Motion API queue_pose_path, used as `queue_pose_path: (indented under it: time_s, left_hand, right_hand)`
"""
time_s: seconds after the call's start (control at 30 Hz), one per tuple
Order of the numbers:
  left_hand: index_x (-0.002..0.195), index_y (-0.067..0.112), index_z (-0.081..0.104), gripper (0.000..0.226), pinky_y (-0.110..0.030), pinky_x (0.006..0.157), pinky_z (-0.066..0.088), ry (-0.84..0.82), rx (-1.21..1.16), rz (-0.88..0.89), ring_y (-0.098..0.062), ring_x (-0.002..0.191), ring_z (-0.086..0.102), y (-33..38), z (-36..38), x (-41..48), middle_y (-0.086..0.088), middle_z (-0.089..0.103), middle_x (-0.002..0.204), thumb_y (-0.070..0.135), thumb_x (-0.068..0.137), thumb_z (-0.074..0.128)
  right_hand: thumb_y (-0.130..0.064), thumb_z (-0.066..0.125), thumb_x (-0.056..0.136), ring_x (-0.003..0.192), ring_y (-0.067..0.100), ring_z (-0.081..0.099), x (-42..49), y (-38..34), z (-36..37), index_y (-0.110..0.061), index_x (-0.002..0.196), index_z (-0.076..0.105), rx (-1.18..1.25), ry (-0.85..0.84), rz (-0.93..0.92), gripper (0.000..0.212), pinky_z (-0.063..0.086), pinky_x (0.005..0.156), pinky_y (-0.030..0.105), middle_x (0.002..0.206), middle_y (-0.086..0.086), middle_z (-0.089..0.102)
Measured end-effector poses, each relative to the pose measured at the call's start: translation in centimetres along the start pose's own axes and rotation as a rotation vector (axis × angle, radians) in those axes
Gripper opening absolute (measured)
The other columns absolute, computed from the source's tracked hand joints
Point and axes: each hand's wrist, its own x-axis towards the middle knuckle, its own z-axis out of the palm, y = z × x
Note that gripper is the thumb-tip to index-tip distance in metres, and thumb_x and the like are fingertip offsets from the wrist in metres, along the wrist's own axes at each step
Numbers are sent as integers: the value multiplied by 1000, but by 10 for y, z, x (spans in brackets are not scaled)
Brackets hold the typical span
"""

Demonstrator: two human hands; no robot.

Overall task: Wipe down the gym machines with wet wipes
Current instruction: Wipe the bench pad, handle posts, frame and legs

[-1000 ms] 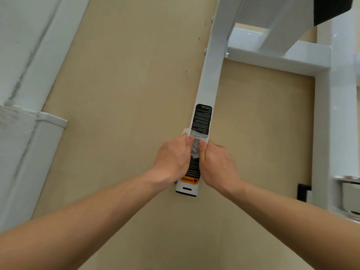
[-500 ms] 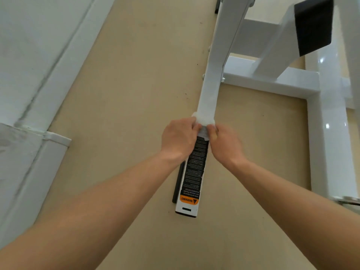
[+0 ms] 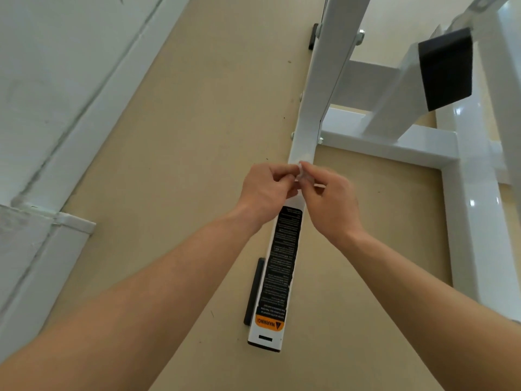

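The wet wipe (image 3: 302,173) sits bunched just over the white frame leg (image 3: 315,103), past the far end of its warning label (image 3: 283,261). Left hand (image 3: 266,190) and right hand (image 3: 331,200) each pinch it with curled fingertips. Better to open a clean face, then press it flat along the leg

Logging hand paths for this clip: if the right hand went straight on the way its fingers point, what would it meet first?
Likely the left hand, whose fingertips pinch the same wet wipe as the right hand; the machine's white bar lies just beyond, though depth is unclear.
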Motion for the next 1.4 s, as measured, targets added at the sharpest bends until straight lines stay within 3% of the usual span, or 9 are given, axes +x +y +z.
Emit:
queue_pose_path:
  time_s: [0.1,0.23,0.33,0.47,0.63,0.83,1.03,1.2,1.4]
  left_hand:
    - [101,23,75,24,-38,92,57,146,187,-36,-13,92,72,-2,-9,17,5,75,99,11,96,56]
    - [99,24,75,29,-38,87,59,281,147,-112,-11,85,72,-1,-23,27,10,72,91,11,94,50]
    - [98,23,75,28,-36,86,59,291,148,-112,-10,84,72,-3,-24,31,9,72,90,11,93,50]
    - [94,28,74,28,-37,84,60,286,169,-140,-12,84,72,-8,-25,35,9,72,91,12,92,50]
    - [91,30,72,28,-36,84,59,305,190,-150,-12,86,71,-7,-30,37,9,72,92,12,92,51]
    - [97,27,74,28,-35,77,61,289,253,-179,-15,85,71,-14,-34,37,6,73,93,12,93,51]
    - [103,29,71,24,-23,81,46,279,389,-39,-8,91,64,-7,-25,40,12,69,97,16,96,53]
    - [121,23,71,37,-25,101,48,144,348,72,-7,105,66,-8,-8,55,7,72,116,5,97,50]
    - [113,15,73,22,-29,91,50,168,389,91,-14,100,67,-10,17,70,0,74,108,26,95,63]
  right_hand:
    - [-5,59,95,91,14,57,36,21,-1,-9,110,76,-243,52,-63,23,39,80,17,104,5,69]
    - [-2,51,98,115,35,57,68,38,-1,-2,115,71,-353,4,-86,26,41,92,29,121,16,64]
    - [-30,35,103,151,25,25,45,45,5,-12,151,41,-523,-225,-132,52,20,122,37,162,8,30]
    - [-63,2,94,154,15,-10,50,46,-3,-18,160,2,-847,-436,-228,80,-6,124,37,167,-1,-8]
    - [-63,9,98,154,16,-9,115,33,5,-13,161,2,-914,-428,-125,80,-3,126,38,168,5,-4]
    - [-65,12,95,154,17,-13,72,43,-7,-14,160,-6,-901,-475,-219,85,-8,123,32,167,5,-14]
    - [-55,18,101,154,16,-8,109,28,11,-12,160,2,-821,-417,-127,75,-1,126,37,168,5,-6]
    - [-28,27,106,154,11,0,74,40,1,-17,161,13,-676,-500,-323,58,2,126,29,168,0,5]
    - [3,38,92,137,15,46,70,35,4,-18,139,42,25,-276,20,52,37,113,34,145,4,52]
